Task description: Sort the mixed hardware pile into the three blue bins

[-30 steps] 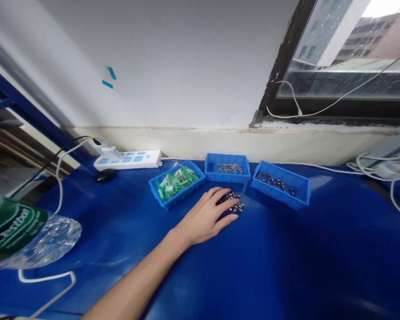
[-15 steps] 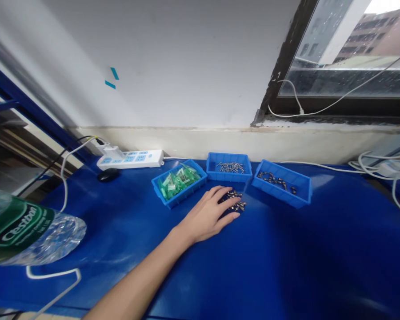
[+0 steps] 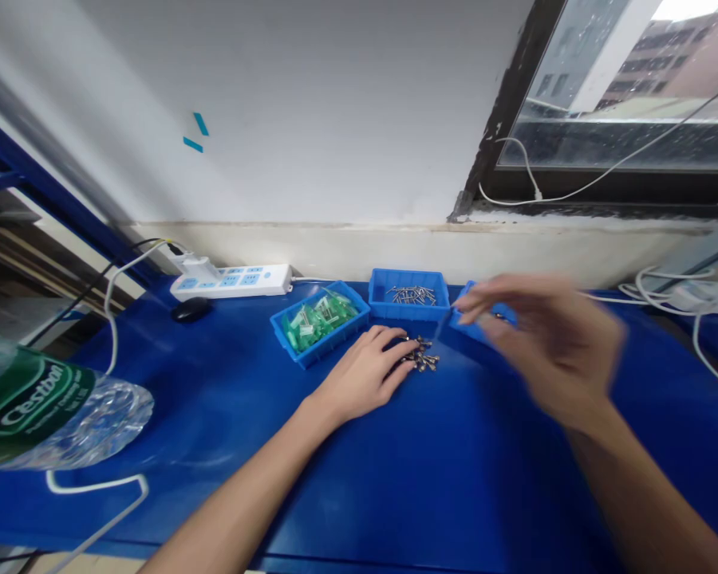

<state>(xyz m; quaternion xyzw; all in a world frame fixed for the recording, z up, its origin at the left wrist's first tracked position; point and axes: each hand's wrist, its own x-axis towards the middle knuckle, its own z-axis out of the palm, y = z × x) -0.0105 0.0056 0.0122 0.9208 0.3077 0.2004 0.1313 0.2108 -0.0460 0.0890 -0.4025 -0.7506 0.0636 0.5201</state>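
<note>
Desk, glossy blue sheet surface [image 3: 395,494], far edge running along the wall; a clear plastic bottle with a green label [image 3: 65,414] on its left side. Change against the frame half a second earlier: the person's right hand [image 3: 550,343] has entered over the right part of the desk, motion-blurred, and covers much of the right-hand bin; whether its bent fingers grip anything, cannot tell. Left hand [image 3: 364,371] remains palm down at mid-desk, loose and unclenched, fingers drawn in slightly closer together than before. Three open blue plastic bins near the far edge: left one [image 3: 335,340], set askew, holds translucent green pieces [image 3: 320,319]; middle one [image 3: 410,312], roughly parallel to that edge, holds slender silvery metal screws [image 3: 415,296]; right one [image 3: 467,327], contents mostly hidden. Smallest: a loose heap of small metal parts [image 3: 424,360], directly on the desk, nearer the far edge than the near one, in front of the middle bin. Parts shiny, silver to dark brassy, short-shanked with thicker ends, lying in mixed directions; left portion hidden beneath the left fingertips.
</note>
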